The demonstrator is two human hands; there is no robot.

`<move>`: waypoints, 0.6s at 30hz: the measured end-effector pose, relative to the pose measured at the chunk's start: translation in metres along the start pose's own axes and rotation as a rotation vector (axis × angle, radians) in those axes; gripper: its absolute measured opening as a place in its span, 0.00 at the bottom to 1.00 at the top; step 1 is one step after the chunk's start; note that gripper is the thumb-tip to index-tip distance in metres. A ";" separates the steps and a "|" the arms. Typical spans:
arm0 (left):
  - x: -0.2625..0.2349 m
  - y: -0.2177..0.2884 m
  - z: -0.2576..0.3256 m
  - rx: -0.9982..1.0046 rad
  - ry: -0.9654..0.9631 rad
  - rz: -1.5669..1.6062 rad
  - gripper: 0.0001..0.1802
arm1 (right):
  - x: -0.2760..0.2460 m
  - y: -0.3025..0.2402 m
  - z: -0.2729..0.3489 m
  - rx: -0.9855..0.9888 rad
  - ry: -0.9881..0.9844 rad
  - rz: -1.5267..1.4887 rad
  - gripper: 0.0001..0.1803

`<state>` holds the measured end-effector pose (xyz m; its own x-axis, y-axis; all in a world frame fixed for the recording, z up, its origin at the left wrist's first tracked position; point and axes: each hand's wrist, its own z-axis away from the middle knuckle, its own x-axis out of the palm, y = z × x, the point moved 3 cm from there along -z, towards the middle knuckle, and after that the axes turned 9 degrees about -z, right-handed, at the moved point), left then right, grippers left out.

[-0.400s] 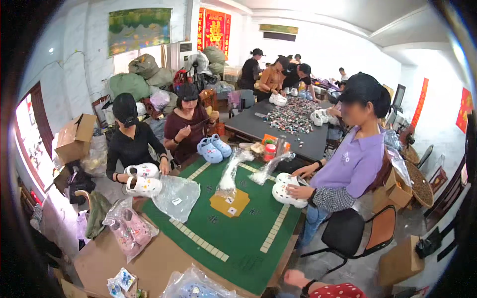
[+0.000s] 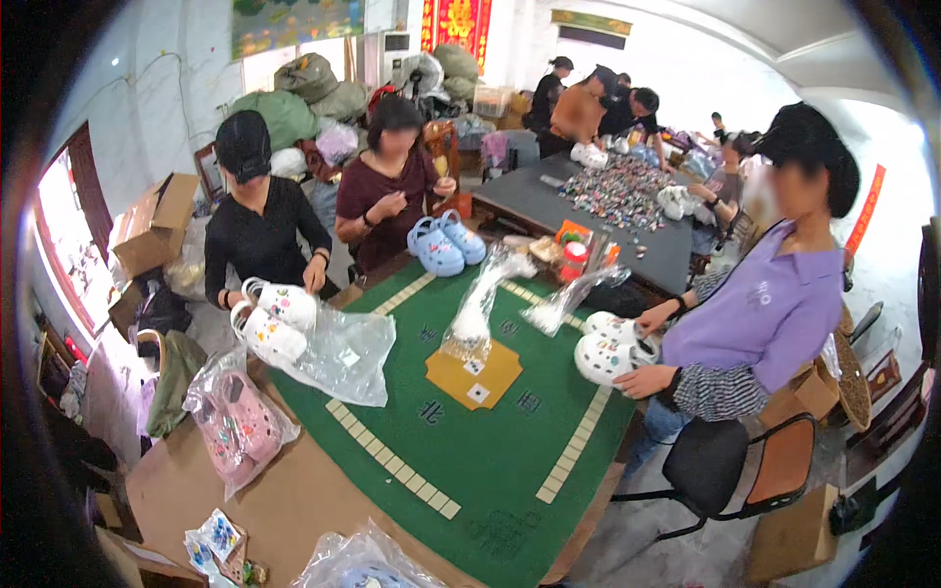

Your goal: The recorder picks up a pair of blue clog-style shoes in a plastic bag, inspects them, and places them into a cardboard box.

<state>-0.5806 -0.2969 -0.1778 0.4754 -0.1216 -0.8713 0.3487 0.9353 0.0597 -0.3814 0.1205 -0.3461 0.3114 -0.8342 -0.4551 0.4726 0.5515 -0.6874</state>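
Neither of my hands is in view. At the lower edge, closest to me, a clear plastic bag holds light blue clogs (image 2: 368, 574), cut off by the frame. Small packets of colourful shoe charms (image 2: 218, 539) lie to its left. Farther up, pink clogs (image 2: 235, 426) rest in a clear bag at the table's left edge. A co-worker in black has both hands at white clogs (image 2: 270, 333) beside a clear bag (image 2: 358, 358). Across the table, a person in purple holds decorated white clogs (image 2: 606, 355). Unbagged blue clogs (image 2: 441, 245) stand near a person in maroon.
A green game mat (image 2: 470, 441) covers much of the brown table (image 2: 304, 519). On it lie clear bags with white contents (image 2: 470, 328); a red-lidded jar (image 2: 573, 261) stands behind. Colourful charms (image 2: 627, 191) cover a grey table. A black chair (image 2: 701, 461) stands at right.
An arm in a red dotted sleeve, seen earlier at the lower right, is out of view. The whole view has shifted. The white clogs at left are tilted more steeply.
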 end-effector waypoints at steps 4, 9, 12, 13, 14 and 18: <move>-0.050 0.043 0.011 -0.171 -0.238 0.036 0.49 | 0.021 0.017 -0.040 -0.059 -0.065 -0.154 0.14; 0.043 -0.029 0.003 0.161 0.014 0.033 0.57 | 0.047 0.028 -0.077 -0.159 -0.265 -0.288 0.14; 0.015 -0.010 -0.006 0.022 -0.059 0.039 0.59 | 0.071 0.021 -0.099 -0.210 -0.412 -0.341 0.14; 0.013 -0.007 -0.004 -0.046 -0.070 0.046 0.60 | 0.077 0.017 -0.107 -0.224 -0.449 -0.361 0.14; 0.009 -0.002 -0.004 -0.098 -0.077 0.049 0.61 | 0.080 0.012 -0.115 -0.234 -0.470 -0.385 0.14; 0.004 0.004 0.002 -0.194 -0.051 0.052 0.63 | 0.084 0.005 -0.135 -0.220 -0.541 -0.461 0.15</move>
<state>-0.5753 -0.2943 -0.1801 0.5307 -0.0831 -0.8435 0.1627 0.9867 0.0052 -0.4644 0.0533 -0.4639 0.5106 -0.8338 0.2100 0.4948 0.0852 -0.8648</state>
